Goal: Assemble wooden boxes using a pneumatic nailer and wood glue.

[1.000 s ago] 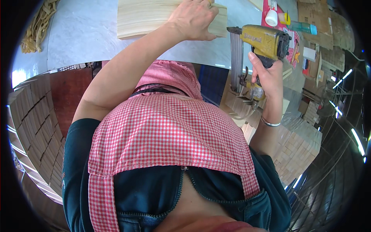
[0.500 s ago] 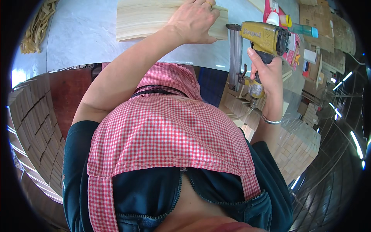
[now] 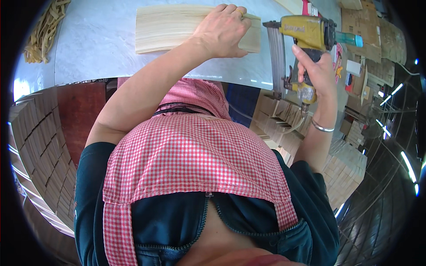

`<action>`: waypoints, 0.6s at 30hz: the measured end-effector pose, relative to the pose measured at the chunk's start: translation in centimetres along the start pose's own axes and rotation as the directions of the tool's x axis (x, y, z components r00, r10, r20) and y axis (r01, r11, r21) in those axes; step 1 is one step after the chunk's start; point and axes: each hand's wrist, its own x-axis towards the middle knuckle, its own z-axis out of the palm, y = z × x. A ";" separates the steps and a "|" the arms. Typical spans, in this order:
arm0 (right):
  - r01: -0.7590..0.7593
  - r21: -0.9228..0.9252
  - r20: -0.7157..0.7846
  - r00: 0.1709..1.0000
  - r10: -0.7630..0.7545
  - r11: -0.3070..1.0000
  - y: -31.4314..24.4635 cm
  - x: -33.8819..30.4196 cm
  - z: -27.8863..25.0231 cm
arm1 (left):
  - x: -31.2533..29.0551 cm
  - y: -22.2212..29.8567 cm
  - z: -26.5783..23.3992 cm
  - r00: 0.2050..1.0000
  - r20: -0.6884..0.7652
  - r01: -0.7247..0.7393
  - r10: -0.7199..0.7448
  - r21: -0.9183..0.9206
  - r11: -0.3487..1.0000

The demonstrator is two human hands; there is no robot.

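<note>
"What would you watch for here?"

"From my end, I'd hold the wooden board [image 3: 164, 29] firm, line the nose of the nail gun [image 3: 304, 30] squarely with its right end, and leave my fingertips out of the firing line."

"Where's the board?"

"On the counter [image 3: 97, 40], just in from the near edge and lengthwise along it. The nose is right beside its right end; I can't tell if they touch."

"And the hands?"

"My left hand [image 3: 223, 32] clasps the board near that end, fingers bent over the far side, thumb toward the near side, forearm slanting in from lower left. My right hand [image 3: 318, 74] wraps the gun's handle, forearm nearly upright. I can't tell if a finger rests on the trigger."
</note>
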 end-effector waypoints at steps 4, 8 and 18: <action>0.048 -0.047 0.021 0.999 -0.047 0.998 -0.2 2.1 -0.1 | 0.0 0.3 -1.2 0.996 0.077 0.044 -0.035 -0.111 0.993; 0.022 -0.070 0.040 0.999 -0.020 0.997 0.0 2.9 0.1 | 0.0 0.3 -1.1 0.998 0.057 0.038 -0.031 -0.122 0.992; -0.006 0.032 0.017 1.000 0.006 0.999 0.2 2.5 0.4 | 0.1 0.4 -1.3 0.997 0.068 0.034 -0.026 -0.122 0.992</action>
